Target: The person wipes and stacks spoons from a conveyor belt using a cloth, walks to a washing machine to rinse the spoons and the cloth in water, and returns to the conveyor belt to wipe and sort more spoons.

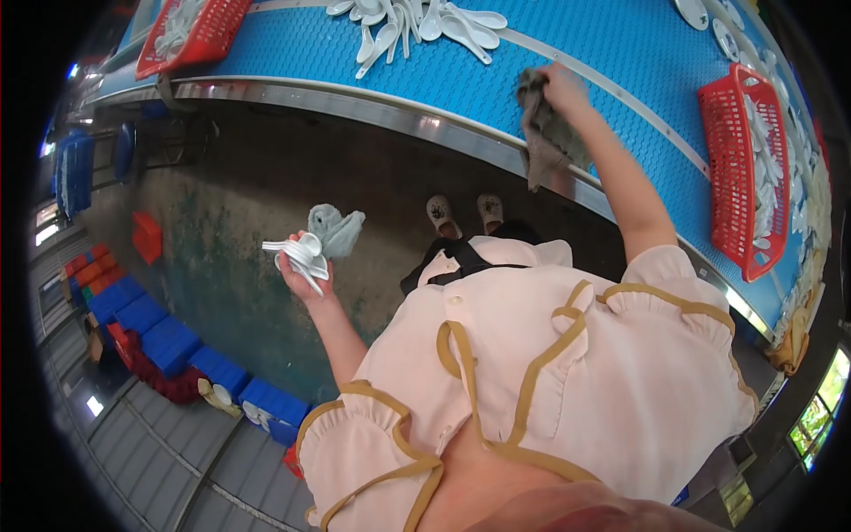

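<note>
My left hand is out over the floor, its fingers closed around a bunch of white spoons. A pale grey-green cloth sticks up beside the spoons, against the same hand. At the blue conveyor belt, my right hand grips a darker grey cloth, which hangs over the belt's metal edge. A pile of white spoons lies on the belt, to the left of my right hand and farther off.
Red baskets holding white spoons stand on the belt: one basket at right, another basket at far left. More white pieces lie beyond the right basket. Blue bins line the floor at left. The metal rail runs along the belt's near side.
</note>
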### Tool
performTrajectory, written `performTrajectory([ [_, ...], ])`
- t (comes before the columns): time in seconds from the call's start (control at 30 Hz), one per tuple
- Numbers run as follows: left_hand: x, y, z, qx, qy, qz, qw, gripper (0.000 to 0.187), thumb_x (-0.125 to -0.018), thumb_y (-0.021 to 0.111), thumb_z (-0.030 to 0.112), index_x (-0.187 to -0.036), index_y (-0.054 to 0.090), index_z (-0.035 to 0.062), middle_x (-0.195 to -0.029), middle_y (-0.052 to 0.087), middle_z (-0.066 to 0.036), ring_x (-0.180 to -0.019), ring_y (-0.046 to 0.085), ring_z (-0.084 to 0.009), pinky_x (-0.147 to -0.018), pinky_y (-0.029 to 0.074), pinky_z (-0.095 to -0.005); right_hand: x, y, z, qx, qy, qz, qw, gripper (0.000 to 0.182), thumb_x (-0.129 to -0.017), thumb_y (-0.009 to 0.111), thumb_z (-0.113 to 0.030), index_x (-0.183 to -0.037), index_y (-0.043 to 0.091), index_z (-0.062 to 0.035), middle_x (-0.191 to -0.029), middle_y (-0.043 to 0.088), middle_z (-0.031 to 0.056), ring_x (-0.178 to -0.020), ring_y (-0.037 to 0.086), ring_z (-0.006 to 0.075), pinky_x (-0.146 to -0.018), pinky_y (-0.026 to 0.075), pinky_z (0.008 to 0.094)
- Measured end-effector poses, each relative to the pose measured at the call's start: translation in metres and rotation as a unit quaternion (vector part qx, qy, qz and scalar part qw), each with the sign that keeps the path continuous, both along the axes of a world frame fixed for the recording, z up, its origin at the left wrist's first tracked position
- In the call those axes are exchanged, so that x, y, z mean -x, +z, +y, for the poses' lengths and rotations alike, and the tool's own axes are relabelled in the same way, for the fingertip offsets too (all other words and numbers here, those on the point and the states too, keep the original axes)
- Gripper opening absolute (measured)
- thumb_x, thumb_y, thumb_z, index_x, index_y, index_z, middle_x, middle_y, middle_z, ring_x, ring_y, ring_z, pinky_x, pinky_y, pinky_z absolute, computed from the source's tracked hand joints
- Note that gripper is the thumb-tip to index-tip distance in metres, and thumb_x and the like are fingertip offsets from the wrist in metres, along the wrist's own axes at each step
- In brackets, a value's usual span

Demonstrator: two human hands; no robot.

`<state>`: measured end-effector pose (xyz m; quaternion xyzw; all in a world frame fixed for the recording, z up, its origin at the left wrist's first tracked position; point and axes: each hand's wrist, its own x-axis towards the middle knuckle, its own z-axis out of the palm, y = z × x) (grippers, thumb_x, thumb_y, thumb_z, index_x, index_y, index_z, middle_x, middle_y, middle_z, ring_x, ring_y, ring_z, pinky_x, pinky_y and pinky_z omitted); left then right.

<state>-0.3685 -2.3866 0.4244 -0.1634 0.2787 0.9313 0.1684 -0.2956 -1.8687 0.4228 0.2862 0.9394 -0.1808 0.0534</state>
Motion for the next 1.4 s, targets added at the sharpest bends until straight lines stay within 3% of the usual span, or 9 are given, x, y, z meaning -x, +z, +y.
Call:
performTrajectory([
  [0.2,0.019,0.001,0.016,-0.035,-0.036,0.001,0.999,0.029,-0.079,0.051,0.026,-0.094,0.055,0.0017,-0.093,0.058,-0.007,-0.095,0.052,-0.0213,-0.085,0.042,-0.034,-0.026,-0.012,-0.006,-0.029,0.055,-0.009,0.998,0.032,-0.071,0.049,-0.009,-0.101,0.058,-0.0178,-0.098,0.053,0.0093,-0.087,0.053,0.0276,-0.075,0.043,0.0368],
  [0.27,0.023,0.004,0.025,-0.05,-0.055,-0.004,0.997,0.029,-0.079,0.051,0.026,-0.094,0.055,0.0018,-0.093,0.058,-0.007,-0.094,0.052,-0.0209,-0.085,0.042,-0.0337,-0.061,-0.006,0.011,0.209,0.044,-0.014,0.977,0.031,-0.072,0.054,-0.01,-0.102,0.057,-0.0126,-0.1,0.055,0.0081,-0.086,0.055,0.0221,-0.077,0.042,0.0325],
  [0.3,0.028,0.004,0.032,-0.063,-0.074,0.004,0.995,0.029,-0.078,0.052,0.026,-0.094,0.055,0.0021,-0.093,0.058,-0.007,-0.094,0.052,-0.0206,-0.085,0.042,-0.0335,-0.081,0.006,0.012,0.308,-0.055,0.069,0.947,0.031,-0.072,0.056,-0.01,-0.103,0.055,-0.0089,-0.1,0.056,0.0076,-0.087,0.054,0.0196,-0.078,0.042,0.0303],
  [0.4,0.04,0.0,0.05,-0.09,-0.12,0.013,0.989,0.028,-0.079,0.05,0.026,-0.095,0.054,0.0025,-0.094,0.058,-0.007,-0.093,0.053,-0.0206,-0.085,0.042,-0.0338,-0.168,0.051,-0.005,0.478,-0.262,0.292,0.786,0.033,-0.077,0.054,-0.005,-0.109,0.049,-0.0011,-0.103,0.054,0.0052,-0.091,0.052,0.0146,-0.08,0.041,0.0265],
  [0.7,0.059,0.012,0.151,-0.16,-0.31,0.0,0.937,0.024,-0.078,0.052,0.017,-0.095,0.045,0.0008,-0.089,0.051,-0.01,-0.089,0.049,-0.0231,-0.081,0.042,-0.0319,-0.406,0.125,-0.108,0.359,-0.434,0.556,0.611,0.035,-0.083,0.047,-0.004,-0.117,0.041,-0.003,-0.115,0.047,0.0092,-0.108,0.044,0.0198,-0.09,0.036,0.032],
  [0.93,-0.004,0.038,0.2,-0.159,-0.41,-0.008,0.898,0.026,-0.079,0.05,0.021,-0.094,0.047,0.0,-0.092,0.052,-0.011,-0.092,0.049,-0.0221,-0.073,0.049,-0.0325,-0.551,0.082,-0.182,0.233,-0.632,0.558,0.484,0.026,-0.079,0.057,-0.014,-0.104,0.049,-0.0124,-0.092,0.054,-0.0018,-0.074,0.05,0.0094,-0.057,0.04,0.0217],
  [1.0,-0.034,0.046,0.211,-0.178,-0.438,-0.016,0.881,0.026,-0.077,0.054,0.019,-0.094,0.049,0.0002,-0.09,0.055,-0.011,-0.092,0.052,-0.0261,-0.082,0.044,-0.035,-0.624,0.027,-0.201,0.253,-0.707,0.586,0.304,0.02,-0.077,0.06,-0.016,-0.095,0.052,-0.013,-0.087,0.055,-0.0017,-0.07,0.051,0.0104,-0.05,0.041,0.0226],
  [1.13,-0.109,0.064,0.238,-0.149,-0.489,-0.025,0.859,0.027,-0.077,0.053,0.022,-0.093,0.047,0.0006,-0.09,0.05,-0.011,-0.09,0.049,-0.0234,-0.08,0.043,-0.0325,-0.713,-0.017,-0.271,0.244,-0.763,0.593,0.084,0.02,-0.072,0.065,-0.021,-0.087,0.054,-0.0126,-0.076,0.056,0.0014,-0.06,0.051,0.0139,-0.045,0.042,0.0235],
  [1.4,-0.315,0.052,0.362,-0.164,-0.626,-0.087,0.757,0.028,-0.08,0.05,0.023,-0.093,0.051,-0.001,-0.09,0.056,-0.012,-0.088,0.054,-0.0242,-0.078,0.047,-0.0336,-0.779,-0.054,-0.358,0.175,-0.796,0.565,-0.128,0.018,-0.072,0.065,-0.018,-0.083,0.052,-0.0131,-0.069,0.054,0.0,-0.055,0.05,0.0155,-0.043,0.04,0.0261],
])
